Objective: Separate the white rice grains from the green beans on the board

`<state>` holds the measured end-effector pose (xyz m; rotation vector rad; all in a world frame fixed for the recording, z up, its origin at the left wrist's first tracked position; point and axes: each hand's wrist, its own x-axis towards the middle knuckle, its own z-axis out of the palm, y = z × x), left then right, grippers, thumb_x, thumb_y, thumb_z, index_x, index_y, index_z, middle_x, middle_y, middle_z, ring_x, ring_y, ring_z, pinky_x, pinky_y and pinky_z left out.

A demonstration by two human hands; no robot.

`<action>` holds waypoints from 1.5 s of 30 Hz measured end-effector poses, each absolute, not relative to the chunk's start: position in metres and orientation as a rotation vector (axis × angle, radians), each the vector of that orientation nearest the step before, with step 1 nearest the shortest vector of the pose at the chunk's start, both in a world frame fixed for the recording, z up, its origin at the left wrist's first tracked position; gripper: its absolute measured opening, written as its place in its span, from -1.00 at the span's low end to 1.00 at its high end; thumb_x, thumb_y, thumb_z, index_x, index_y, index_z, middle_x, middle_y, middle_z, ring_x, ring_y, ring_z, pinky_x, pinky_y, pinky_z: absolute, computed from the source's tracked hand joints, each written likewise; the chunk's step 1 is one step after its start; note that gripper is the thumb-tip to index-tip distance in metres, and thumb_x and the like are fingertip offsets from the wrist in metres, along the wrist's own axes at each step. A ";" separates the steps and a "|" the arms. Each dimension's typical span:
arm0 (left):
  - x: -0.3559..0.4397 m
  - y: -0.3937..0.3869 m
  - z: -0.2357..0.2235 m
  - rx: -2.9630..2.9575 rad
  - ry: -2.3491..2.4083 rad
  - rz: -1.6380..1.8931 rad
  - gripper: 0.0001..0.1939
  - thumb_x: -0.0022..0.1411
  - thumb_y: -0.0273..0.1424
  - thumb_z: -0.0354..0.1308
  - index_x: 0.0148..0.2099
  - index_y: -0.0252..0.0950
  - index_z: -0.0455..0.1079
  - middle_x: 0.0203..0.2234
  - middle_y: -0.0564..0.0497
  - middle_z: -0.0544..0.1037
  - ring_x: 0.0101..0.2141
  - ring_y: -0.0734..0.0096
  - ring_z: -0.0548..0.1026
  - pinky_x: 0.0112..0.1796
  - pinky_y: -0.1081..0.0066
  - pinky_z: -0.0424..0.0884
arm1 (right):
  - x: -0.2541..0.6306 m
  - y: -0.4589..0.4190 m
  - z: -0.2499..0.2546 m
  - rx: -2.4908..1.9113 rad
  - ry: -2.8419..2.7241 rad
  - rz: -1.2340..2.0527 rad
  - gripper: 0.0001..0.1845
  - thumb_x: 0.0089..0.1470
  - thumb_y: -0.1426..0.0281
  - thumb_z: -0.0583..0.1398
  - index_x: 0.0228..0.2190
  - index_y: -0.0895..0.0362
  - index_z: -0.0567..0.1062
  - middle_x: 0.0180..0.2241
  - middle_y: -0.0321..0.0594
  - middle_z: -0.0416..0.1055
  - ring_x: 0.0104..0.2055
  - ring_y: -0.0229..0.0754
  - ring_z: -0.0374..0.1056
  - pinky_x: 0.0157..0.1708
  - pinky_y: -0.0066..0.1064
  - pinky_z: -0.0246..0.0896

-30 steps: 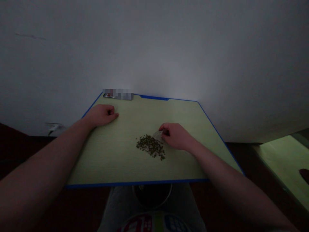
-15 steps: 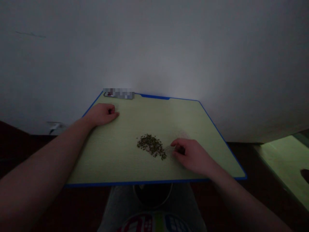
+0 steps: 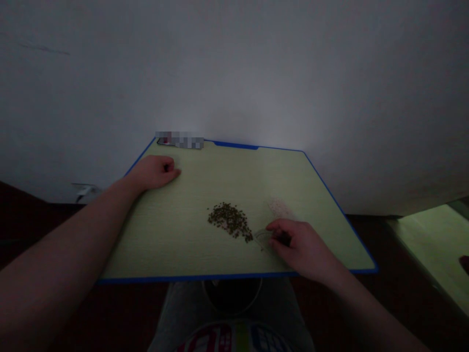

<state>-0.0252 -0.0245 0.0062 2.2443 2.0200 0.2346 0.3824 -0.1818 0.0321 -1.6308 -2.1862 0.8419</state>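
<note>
A pile of small dark green seeds [image 3: 230,221] lies loosely heaped near the middle of the pale green desktop [image 3: 164,244]. My right hand [image 3: 301,248] is just right of the pile and grips a clear plastic piece [image 3: 263,239], its exact shape hard to tell, whose edge nearly touches the seeds. Farther back, a faint pale patch of fine grains [image 3: 280,208] lies on the desk. My left hand [image 3: 154,172] rests on the far left of the desktop in a loose curl, holding nothing.
The desk has a blue edge and stands against a white wall. A pixelated, blurred object [image 3: 179,140] lies at its far edge. To the right, lower down, is part of another green desktop [image 3: 432,244]. My grey-clad legs [image 3: 183,313] are below the front edge.
My right hand has moved toward me and rightward, carrying the clear piece past the seeds. The pale patch now shows where the hand was. My left hand has stayed put.
</note>
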 end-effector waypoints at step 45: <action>-0.027 -0.022 0.003 2.267 2.005 0.244 -0.59 0.13 0.02 -0.02 -0.40 -0.22 0.36 -0.58 0.00 0.38 -0.46 0.29 0.35 -0.36 0.32 0.18 | 0.355 -0.178 0.037 -1.386 -2.451 1.022 -0.69 0.11 0.54 0.22 -0.20 0.04 0.71 -0.26 -0.22 0.68 -0.29 -0.14 0.55 -0.30 -0.38 0.29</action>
